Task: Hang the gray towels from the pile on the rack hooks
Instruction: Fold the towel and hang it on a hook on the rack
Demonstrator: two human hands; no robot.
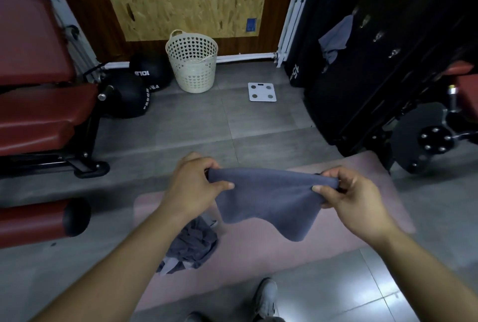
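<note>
I'm partway through a hanging cycle. One gray towel is up off the pile and stretched between both hands in front of me, above the pink mat. I read this as the spreading step, finding the top edge before carrying the towel over.

The next move calls for turning right toward the black rack, picking a free hook and catching the towel's edge over it. I can't tell from here whether the towel has a loop. A hung towel already drapes from the rack's far end, so the task looks partly done. The crumpled pile on the mat suggests more towels remain.

My left hand is closed round the towel's left top corner, with the thumb on the near side and the fingers curled behind the fabric. My right hand pinches the right corner the same way, thumb pressing on the cloth. The hands are well apart and the top edge is nearly taut between them. The rest of the towel sags toward the mat.
</note>
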